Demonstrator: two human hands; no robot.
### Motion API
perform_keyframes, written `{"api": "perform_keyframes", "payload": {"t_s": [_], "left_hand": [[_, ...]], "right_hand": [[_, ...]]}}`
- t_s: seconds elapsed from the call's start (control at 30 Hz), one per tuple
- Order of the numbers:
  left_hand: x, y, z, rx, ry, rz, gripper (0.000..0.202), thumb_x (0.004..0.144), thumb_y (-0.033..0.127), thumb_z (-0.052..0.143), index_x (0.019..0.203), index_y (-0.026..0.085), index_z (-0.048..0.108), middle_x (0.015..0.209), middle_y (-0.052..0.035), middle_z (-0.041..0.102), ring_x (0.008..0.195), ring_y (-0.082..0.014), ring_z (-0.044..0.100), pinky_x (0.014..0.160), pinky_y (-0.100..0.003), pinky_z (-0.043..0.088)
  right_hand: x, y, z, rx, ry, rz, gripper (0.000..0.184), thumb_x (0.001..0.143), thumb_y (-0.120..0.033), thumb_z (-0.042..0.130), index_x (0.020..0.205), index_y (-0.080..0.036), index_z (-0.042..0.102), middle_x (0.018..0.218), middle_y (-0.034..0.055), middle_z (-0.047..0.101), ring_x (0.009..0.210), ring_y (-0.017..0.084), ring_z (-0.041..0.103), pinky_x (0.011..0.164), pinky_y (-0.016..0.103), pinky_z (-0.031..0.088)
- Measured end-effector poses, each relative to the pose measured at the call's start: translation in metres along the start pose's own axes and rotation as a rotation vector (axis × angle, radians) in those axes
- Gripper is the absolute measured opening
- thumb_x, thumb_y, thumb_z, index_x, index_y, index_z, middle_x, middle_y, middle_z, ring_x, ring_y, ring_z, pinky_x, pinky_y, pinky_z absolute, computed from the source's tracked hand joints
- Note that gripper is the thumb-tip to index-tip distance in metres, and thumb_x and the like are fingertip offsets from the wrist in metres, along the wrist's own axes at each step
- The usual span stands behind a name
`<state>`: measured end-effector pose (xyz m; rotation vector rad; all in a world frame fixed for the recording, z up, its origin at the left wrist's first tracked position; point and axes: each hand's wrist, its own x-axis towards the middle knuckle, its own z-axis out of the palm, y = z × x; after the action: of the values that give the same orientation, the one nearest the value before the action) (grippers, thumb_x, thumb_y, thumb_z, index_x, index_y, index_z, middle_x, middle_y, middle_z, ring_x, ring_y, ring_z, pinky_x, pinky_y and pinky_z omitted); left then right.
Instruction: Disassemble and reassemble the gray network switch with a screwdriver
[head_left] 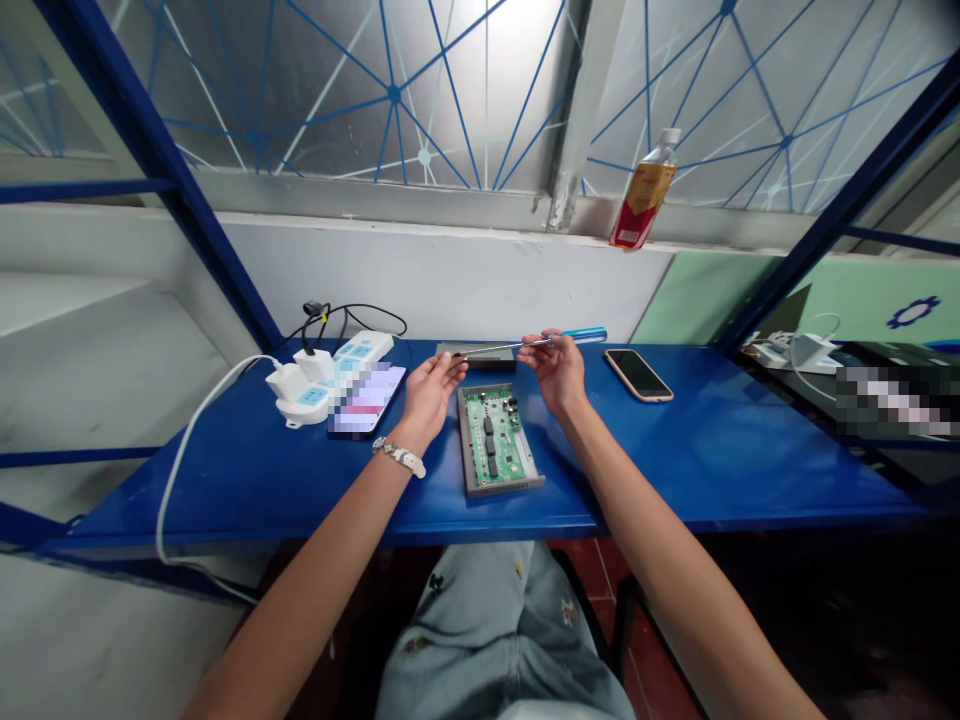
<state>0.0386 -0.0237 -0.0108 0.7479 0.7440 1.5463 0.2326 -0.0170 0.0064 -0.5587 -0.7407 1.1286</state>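
My right hand [556,372] is closed round a screwdriver [583,335] with a clear blue handle, held level above the table. Its thin metal shaft points left, and the dark tip reaches the fingertips of my left hand [433,392]. Those fingers are pinched together at the tip; whatever small thing they hold is too small to make out. Below and between both hands lies a green circuit board [499,440] in an open grey metal case [504,491]. Behind it, partly covered by the hands, sits a flat grey metal piece [487,357].
On the blue table [705,450] a white power strip [364,348] with plugs and cables stands left, beside a lit phone [367,400]. A dark-screened phone [639,375] lies right. A drink bottle [643,195] stands on the ledge behind. Blue frame posts rise at both sides.
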Motion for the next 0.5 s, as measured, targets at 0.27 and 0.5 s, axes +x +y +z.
{"api": "perform_keyframes", "payload": {"t_s": [0.27, 0.5], "left_hand": [[0.003, 0.004, -0.007, 0.293, -0.097, 0.090, 0.020, 0.085, 0.031, 0.075, 0.094, 0.015, 0.066, 0.099, -0.0114, 0.078, 0.082, -0.0168, 0.073, 0.084, -0.033, 0.056], [0.004, 0.008, -0.015, 1.035, -0.269, 0.371, 0.012, 0.086, 0.028, 0.069, 0.086, 0.019, 0.077, 0.094, -0.0086, 0.080, 0.091, -0.0248, 0.073, 0.089, -0.038, 0.053]], "right_hand": [[0.009, -0.009, 0.013, -0.181, -0.115, -0.219, 0.033, 0.083, -0.042, 0.077, 0.105, -0.022, 0.063, 0.088, 0.0020, 0.077, 0.066, 0.013, 0.069, 0.065, 0.027, 0.060], [0.014, -0.007, 0.037, -0.507, -0.301, -0.319, 0.032, 0.091, -0.048, 0.069, 0.109, -0.023, 0.062, 0.074, -0.0017, 0.068, 0.052, 0.009, 0.055, 0.052, 0.025, 0.047]]}}
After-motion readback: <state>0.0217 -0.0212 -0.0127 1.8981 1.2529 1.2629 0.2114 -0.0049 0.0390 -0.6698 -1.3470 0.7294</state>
